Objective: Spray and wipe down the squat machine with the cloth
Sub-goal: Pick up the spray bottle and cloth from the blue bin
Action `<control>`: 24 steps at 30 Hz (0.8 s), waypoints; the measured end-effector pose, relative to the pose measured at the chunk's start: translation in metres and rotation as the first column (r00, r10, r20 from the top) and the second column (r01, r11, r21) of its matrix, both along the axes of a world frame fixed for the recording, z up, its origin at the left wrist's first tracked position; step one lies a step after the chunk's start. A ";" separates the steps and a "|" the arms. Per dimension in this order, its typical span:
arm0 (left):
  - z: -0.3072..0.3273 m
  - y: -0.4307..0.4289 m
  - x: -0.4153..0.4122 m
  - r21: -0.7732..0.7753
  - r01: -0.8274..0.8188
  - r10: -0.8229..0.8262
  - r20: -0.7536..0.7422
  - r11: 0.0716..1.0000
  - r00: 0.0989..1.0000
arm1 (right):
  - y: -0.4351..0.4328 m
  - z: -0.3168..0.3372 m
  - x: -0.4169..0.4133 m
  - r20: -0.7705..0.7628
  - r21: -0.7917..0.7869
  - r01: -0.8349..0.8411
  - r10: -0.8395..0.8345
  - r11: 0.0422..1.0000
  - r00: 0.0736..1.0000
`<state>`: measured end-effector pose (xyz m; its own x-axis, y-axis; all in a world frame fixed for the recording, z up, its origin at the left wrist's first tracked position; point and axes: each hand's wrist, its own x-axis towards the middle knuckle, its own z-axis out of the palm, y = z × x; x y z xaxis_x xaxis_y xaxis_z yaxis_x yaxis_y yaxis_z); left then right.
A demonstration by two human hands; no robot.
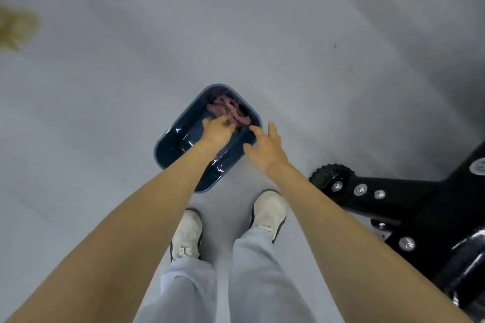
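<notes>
A dark blue plastic basin (168, 147) stands on the grey floor in front of my feet. A crumpled pink cloth (228, 110) lies in its far end. My left hand (217, 131) reaches into the basin, its fingertips at the near edge of the cloth; whether it holds the cloth I cannot tell. My right hand (265, 147) hovers over the basin's right rim with fingers spread and holds nothing. The black frame of the squat machine (409, 199) shows at the lower right. No spray bottle is in view.
My two white shoes (270, 207) stand just behind the basin. The machine's black base with silver bolts and a knurled knob (330, 176) lies close to my right foot. A blurred yellowish object (15, 29) sits at the far left.
</notes>
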<state>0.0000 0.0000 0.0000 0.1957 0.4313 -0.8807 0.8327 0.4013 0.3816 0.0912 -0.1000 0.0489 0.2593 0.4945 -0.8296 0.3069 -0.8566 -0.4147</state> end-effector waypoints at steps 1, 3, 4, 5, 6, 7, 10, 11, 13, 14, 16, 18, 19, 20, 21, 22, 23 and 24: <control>-0.003 0.004 0.006 -0.036 -0.085 0.084 -0.012 0.996 0.996 | 0.001 -0.004 0.001 0.007 0.017 0.005 -0.005 1.000 1.000; -0.010 0.008 0.016 -0.152 -0.212 0.208 -0.040 0.966 0.977 | 0.001 -0.011 0.004 0.028 0.067 0.019 -0.021 0.998 0.999; -0.011 0.009 0.021 -0.197 -0.283 0.280 -0.045 0.939 0.959 | 0.000 -0.013 0.002 0.033 0.087 0.018 -0.021 0.996 0.999; -0.014 0.009 0.026 -0.240 -0.339 0.336 -0.054 0.910 0.940 | -0.001 -0.017 0.001 0.040 0.104 0.027 -0.031 0.994 0.999; -0.013 0.007 0.028 -0.266 -0.407 0.405 -0.067 0.874 0.912 | -0.003 -0.017 -0.001 0.044 0.113 0.034 -0.039 0.993 0.998; -0.014 0.006 0.030 -0.274 -0.448 0.445 -0.076 0.851 0.892 | -0.005 -0.018 -0.002 0.044 0.128 0.043 -0.049 0.991 0.998; -0.021 0.002 0.035 -0.306 -0.527 0.536 -0.059 0.793 0.842 | -0.006 -0.020 -0.002 0.038 0.158 0.062 -0.069 0.986 0.997; -0.021 0.002 0.035 -0.316 -0.534 0.549 -0.048 0.784 0.834 | -0.005 -0.020 -0.002 0.027 0.155 0.068 -0.073 0.986 0.997; -0.023 0.001 0.031 -0.287 -0.561 0.570 -0.059 0.777 0.819 | -0.003 -0.018 -0.001 -0.001 0.133 0.071 -0.071 0.989 0.997; -0.021 0.000 0.028 -0.238 -0.578 0.584 -0.050 0.781 0.810 | -0.002 -0.016 0.000 -0.017 0.114 0.065 -0.064 0.991 0.998; -0.007 -0.004 0.020 -0.127 -0.587 0.592 0.003 0.799 0.806 | -0.002 -0.006 0.003 -0.044 0.062 0.077 -0.074 0.995 0.996; 0.015 -0.010 0.008 -0.047 -0.569 0.571 0.039 0.821 0.820 | -0.004 0.009 0.003 -0.039 0.036 0.142 -0.140 0.989 0.989; 0.029 -0.012 0.001 -0.048 -0.569 0.571 0.055 0.821 0.819 | -0.005 0.019 0.002 -0.027 0.033 0.176 -0.175 0.984 0.984; 0.044 -0.013 -0.004 -0.075 -0.573 0.578 0.077 0.816 0.813 | -0.007 0.030 0.000 -0.020 0.037 0.205 -0.205 0.978 0.979; 0.062 -0.013 -0.010 -0.121 -0.572 0.583 0.098 0.812 0.807 | -0.008 0.043 -0.003 -0.020 0.040 0.229 -0.228 0.973 0.973; 0.078 -0.014 -0.014 -0.164 -0.574 0.593 0.106 0.802 0.798 | -0.011 0.054 -0.006 -0.024 0.035 0.252 -0.252 0.967 0.968; 0.093 -0.015 -0.017 -0.194 -0.582 0.606 0.096 0.789 0.789 | -0.013 0.064 -0.009 -0.039 0.027 0.288 -0.287 0.957 0.957; 0.110 -0.017 -0.020 -0.222 -0.588 0.616 0.087 0.778 0.783 | -0.014 0.076 -0.012 -0.065 0.015 0.355 -0.353 0.935 0.933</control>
